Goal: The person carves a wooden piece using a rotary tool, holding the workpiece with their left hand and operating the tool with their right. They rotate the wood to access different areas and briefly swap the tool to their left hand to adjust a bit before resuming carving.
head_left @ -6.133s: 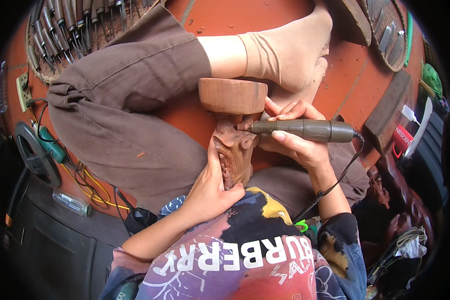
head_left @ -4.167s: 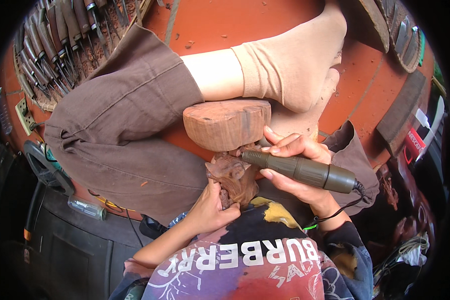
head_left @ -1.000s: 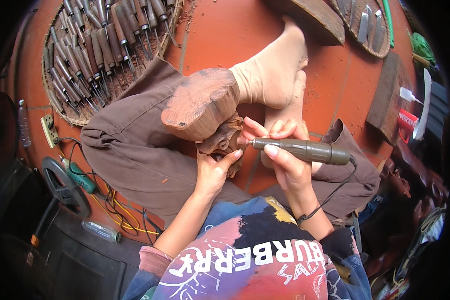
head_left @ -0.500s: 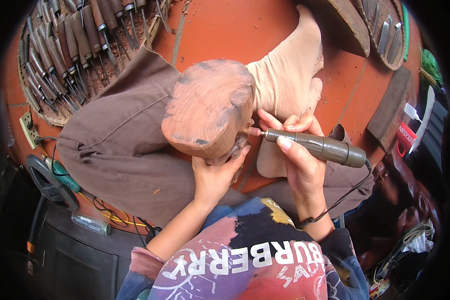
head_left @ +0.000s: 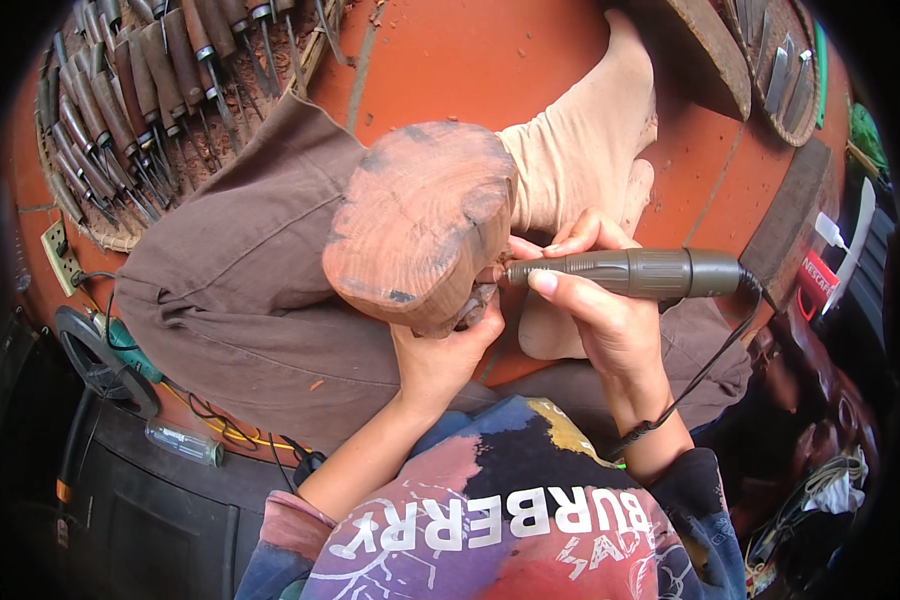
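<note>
A reddish-brown block of carved wood [head_left: 420,210] stands between my bent legs, its flat, grained end turned up. My left hand [head_left: 440,355] grips its lower near side, the thumb along the carved part and the other fingers hidden beneath. In my right hand [head_left: 600,290] lies a dark olive rotary grinder [head_left: 660,272], pinched near its front end. Its small reddish tip meets or nearly meets the right side of the wood; actual contact is hard to see. A black cord runs from the grinder's back end down past my right wrist.
A woven tray [head_left: 120,240] at upper left holds several wood-handled chisels [head_left: 155,75]. A flat basket [head_left: 795,110] with blades lies at upper right, near dark wooden planks [head_left: 790,215]. At left are a power strip [head_left: 62,258], a green power tool [head_left: 130,345] and a clear bottle [head_left: 185,443].
The grinder has swung nearly level, and its tip has moved slightly left and down along the wood. My right hand shifted a little right; my left thumb has moved slightly.
</note>
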